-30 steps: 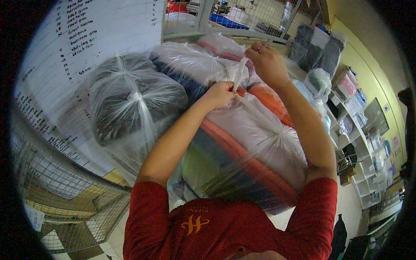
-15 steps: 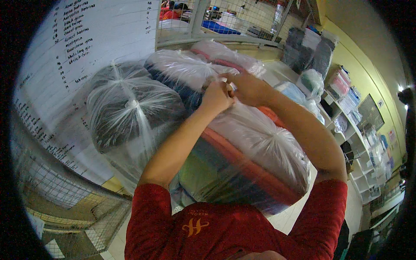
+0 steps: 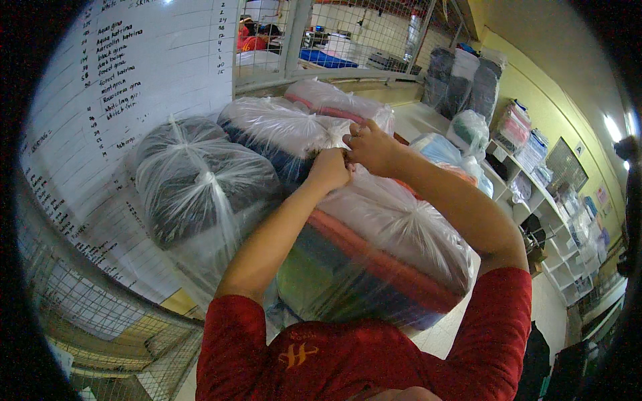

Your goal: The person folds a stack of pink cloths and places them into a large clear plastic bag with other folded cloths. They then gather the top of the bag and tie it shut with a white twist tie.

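Note:
My left hand (image 3: 330, 171) is closed, its fingers pinched at the gathered end of a clear plastic bag (image 3: 284, 121) with dark blue cloth inside. Just to its right, my right hand (image 3: 376, 148) has bent fingers at the same bunched plastic; the exact grip is partly hidden behind the knuckles. Below the hands lies a larger clear bag (image 3: 408, 220), knotted on top, with red, green and blue folded cloth showing through. To the left stands another knotted bag (image 3: 207, 180) holding dark grey contents.
A whiteboard with handwritten lists (image 3: 154, 60) rises at the left, above wire mesh (image 3: 100, 321). Another bag with pink contents (image 3: 341, 100) lies at the back under a mesh window (image 3: 361, 33). White shelves (image 3: 535, 227) with wrapped goods line the right wall.
The view has shifted slightly. My hands have separated a little at the bag's gathered end, the right fingers rising and loosening, and the white plastic tip between them no longer shows.

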Motion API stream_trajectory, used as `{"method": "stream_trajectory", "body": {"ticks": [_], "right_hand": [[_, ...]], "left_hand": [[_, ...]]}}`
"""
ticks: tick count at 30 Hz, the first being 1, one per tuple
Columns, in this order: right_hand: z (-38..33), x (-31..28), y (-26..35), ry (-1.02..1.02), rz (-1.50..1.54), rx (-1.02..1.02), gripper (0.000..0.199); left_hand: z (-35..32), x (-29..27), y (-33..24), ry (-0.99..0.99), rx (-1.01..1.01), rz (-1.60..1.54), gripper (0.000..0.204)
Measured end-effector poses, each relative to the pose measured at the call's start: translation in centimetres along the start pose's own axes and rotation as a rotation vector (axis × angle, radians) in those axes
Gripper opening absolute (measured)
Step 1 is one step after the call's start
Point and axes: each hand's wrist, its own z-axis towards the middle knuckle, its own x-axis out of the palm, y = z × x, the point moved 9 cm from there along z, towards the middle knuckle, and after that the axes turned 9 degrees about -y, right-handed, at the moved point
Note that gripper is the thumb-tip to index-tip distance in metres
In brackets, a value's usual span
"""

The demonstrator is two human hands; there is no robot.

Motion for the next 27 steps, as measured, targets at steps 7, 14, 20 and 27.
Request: {"method": "stream_trajectory", "body": {"ticks": [7, 14, 20, 27], "right_hand": [[-2.4, 1.0, -0.7, -0.160, -0.037, 0.033, 0.020], [-5.8, 5.1, -3.3, 0.332, 0.834, 0.699, 0.023], [-9.9, 10.6, -5.1, 0.436, 1.682, 0.926, 0.032], [1.1, 11.4, -7.3, 0.380, 1.079, 0.688, 0.032]], "left_hand": [[0.6, -1.3, -0.2, 0.099, -0.029, -0.041, 0.025], [-0.1, -2.0, 0.0, 0.009, -0.042, -0.076, 0.021], [-0.3, -2.0, -1.9, 0.012, 0.037, -0.055, 0.020], [-2.4, -2.1, -7.6, -0.008, 0.546, 0.333, 0.017]]}}
